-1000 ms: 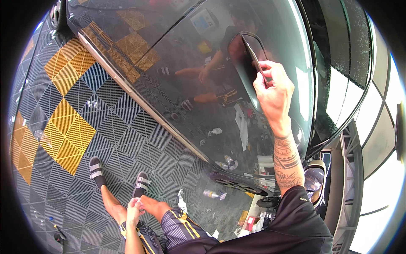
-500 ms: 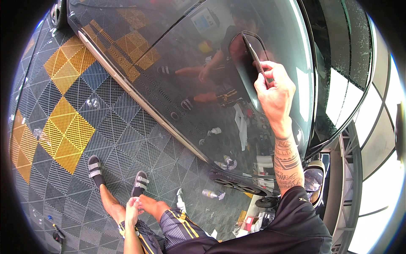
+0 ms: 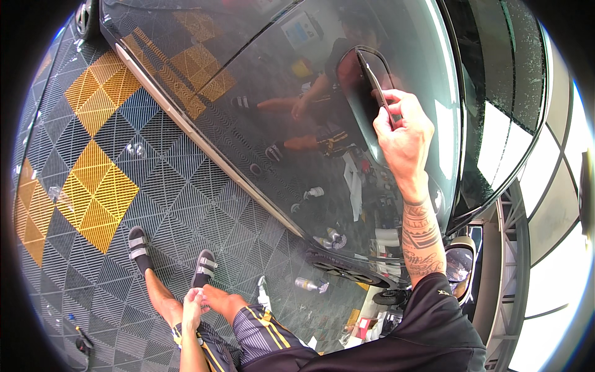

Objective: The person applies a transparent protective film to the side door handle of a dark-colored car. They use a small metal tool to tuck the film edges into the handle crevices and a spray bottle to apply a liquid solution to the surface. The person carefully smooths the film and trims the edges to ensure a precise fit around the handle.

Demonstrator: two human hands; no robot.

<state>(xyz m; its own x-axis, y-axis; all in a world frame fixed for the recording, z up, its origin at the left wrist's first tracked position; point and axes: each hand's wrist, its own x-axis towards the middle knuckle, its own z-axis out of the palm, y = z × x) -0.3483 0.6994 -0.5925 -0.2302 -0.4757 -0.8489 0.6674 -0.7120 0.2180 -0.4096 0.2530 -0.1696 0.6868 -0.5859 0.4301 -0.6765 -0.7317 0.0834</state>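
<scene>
Almost nothing has moved since the earlier frames: the right hand (image 3: 406, 133) stays at the same spot in the upper right of the frame, and the left hand (image 3: 192, 304) remains low at the bottom centre.

The right hand is closed on the slim dark door handle (image 3: 372, 80) of the glossy dark car door (image 3: 279, 124), thumb and fingers pinched around the handle's lower end, which stands a little proud of the dark recess behind it. The left hand hangs loosely against the person's bare knee, fingers curled and holding nothing that shows. The door's polished panel mirrors the squatting person and scattered bottles and cloths. Below it, in the left half of the frame, lies the grey and yellow ribbed plastic floor tiling (image 3: 93, 186), with two grey strapped sandals (image 3: 170, 257) on the person's feet near the lower left.

By the look of it, the step in hand is working at the handle, gripping or pulling it. A next move would seem to call for a steady pull along the handle's hinge line, with the fingers kept off the polished paint around the recess.
</scene>
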